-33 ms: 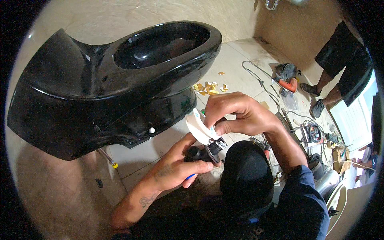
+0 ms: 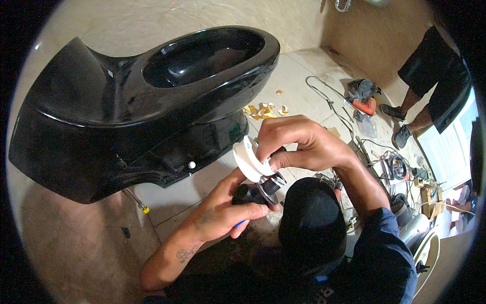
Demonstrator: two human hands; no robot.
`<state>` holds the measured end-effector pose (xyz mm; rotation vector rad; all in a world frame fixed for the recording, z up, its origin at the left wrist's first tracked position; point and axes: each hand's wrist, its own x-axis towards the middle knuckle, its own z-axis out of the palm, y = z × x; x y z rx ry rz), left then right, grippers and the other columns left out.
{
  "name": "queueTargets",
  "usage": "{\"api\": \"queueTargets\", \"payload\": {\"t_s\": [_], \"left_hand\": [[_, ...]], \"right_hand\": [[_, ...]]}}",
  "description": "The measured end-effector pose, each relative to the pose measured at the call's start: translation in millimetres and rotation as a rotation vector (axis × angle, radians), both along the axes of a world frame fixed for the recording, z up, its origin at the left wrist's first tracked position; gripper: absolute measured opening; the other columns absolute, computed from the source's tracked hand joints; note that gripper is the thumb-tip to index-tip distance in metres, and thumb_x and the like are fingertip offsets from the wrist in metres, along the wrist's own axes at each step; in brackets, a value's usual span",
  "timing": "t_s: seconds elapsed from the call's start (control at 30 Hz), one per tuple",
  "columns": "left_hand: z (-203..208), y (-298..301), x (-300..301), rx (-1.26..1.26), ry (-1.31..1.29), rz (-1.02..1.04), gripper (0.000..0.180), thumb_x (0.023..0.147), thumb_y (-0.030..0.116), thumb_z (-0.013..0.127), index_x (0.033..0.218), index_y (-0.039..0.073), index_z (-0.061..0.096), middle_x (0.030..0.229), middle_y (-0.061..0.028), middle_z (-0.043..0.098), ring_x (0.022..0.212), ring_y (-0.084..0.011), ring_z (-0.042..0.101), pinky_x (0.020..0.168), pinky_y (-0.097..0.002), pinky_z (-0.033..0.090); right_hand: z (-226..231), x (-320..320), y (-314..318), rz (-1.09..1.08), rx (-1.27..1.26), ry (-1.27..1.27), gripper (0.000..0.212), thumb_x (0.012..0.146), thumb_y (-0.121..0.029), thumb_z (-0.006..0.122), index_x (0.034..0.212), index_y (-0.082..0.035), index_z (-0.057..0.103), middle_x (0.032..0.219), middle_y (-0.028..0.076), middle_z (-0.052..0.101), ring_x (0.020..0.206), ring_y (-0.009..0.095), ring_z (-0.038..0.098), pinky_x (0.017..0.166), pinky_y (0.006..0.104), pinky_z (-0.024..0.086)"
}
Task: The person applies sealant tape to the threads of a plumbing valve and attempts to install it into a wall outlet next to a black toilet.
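Note:
My left hand (image 2: 223,202) is closed round a black plastic fitting (image 2: 248,193), which has a threaded end (image 2: 275,182). A bit of something blue (image 2: 241,223) shows under its thumb. Just above, my right hand (image 2: 304,144) is bent downward, with thumb and fingers pinching the edge of a round white plastic piece (image 2: 248,159). This white piece sits right against the black fitting; whether they are joined I cannot tell. Beyond my hands, at the left, stands a glossy black one-piece toilet (image 2: 167,111) with an open bowl. A small white knob (image 2: 192,165) is on its side.
Yellowish scraps (image 2: 266,110) lie beside the toilet base. An orange-and-grey power tool (image 2: 363,104) and cables (image 2: 390,167) are on the floor at right, near a standing person (image 2: 430,86). A yellow-tipped pipe (image 2: 139,202) sticks out below the toilet. A rounded dark shape (image 2: 313,228) is close below my hands.
The white piece has tilted slightly and shifted a little to the left with my right fingers. Both hands keep their grip.

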<state>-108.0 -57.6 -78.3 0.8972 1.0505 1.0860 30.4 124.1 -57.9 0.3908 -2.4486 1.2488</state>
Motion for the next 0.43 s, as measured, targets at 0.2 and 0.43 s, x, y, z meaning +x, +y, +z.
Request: {"api": "queueTargets", "payload": {"t_s": [0.2, 0.43], "left_hand": [[0.1, -1.2, -3.6, 0.003, -0.042, -0.034, 0.050, 0.080, 0.004, 0.063, 0.125, 0.000, 0.042, 0.092, -0.0108, 0.064, 0.046, -0.0054, 0.046, 0.037, -0.0188, 0.036], [-3.4, -3.0, -2.4, 0.000, 0.043, -0.021, 0.057, 0.080, 0.007, 0.065, 0.132, 0.005, 0.041, 0.093, -0.0084, 0.064, 0.046, -0.0070, 0.047, 0.037, -0.0212, 0.038]], "right_hand": [[0.1, 0.6, -3.6, -0.040, 0.006, 0.056, 0.020, 0.077, -0.004, 0.070, 0.096, -0.005, 0.065, 0.091, 0.008, 0.063, 0.088, 0.025, 0.061, 0.077, 0.0371, 0.046], [-1.4, 1.0, -4.3, -0.040, 0.003, 0.040, 0.018, 0.079, -0.004, 0.069, 0.097, -0.005, 0.065, 0.091, 0.009, 0.063, 0.089, 0.025, 0.060, 0.078, 0.0378, 0.045]]}}
